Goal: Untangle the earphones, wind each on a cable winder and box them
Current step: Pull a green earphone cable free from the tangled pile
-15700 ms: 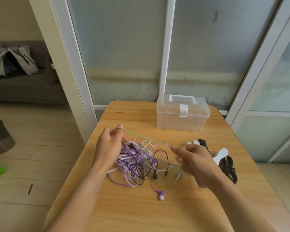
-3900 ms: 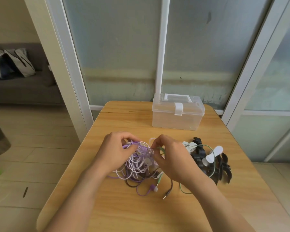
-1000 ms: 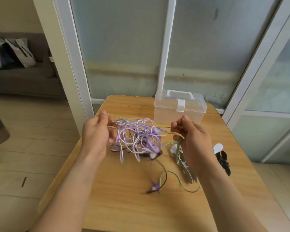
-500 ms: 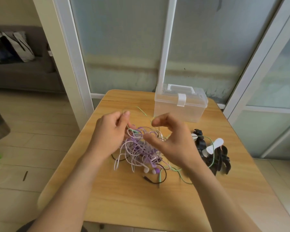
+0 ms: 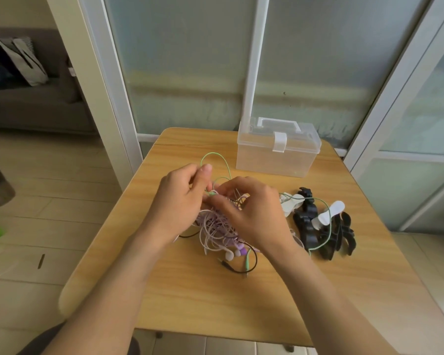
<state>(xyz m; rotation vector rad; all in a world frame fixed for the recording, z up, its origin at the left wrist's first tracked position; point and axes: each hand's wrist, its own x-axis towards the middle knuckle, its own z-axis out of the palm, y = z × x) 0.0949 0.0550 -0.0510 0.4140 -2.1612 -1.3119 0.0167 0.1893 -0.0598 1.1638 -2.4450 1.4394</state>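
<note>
The person is working at the untangling step — nothing is wound or boxed yet, by the look of it. Both hands are meeting over the tangle of earphones (image 5: 217, 226) near the middle of the table (image 5: 190, 290). The left hand (image 5: 180, 198) is pinching the green cord (image 5: 214, 160) between thumb and curled fingers, with a loop of it arching up toward 12 o'clock. The right hand (image 5: 251, 211) is curling its fingertips in at the same spot, apparently nipping the green strand where it enters the knot.

The bundle is looking dense — pale pink and purple cords wrapped together, a dark cable (image 5: 244, 262) looping out at 6 o'clock with a plug end, white and purple earbuds (image 5: 235, 253) lying at its lower edge. The green cord is trailing off toward 3 o'clock, across the black and white cable winders (image 5: 318, 221). The clear box (image 5: 277, 147) is sitting latched at 1 o'clock.

The next move is probably calling for feeding the green strand back through its loop without tightening the knot.
</note>
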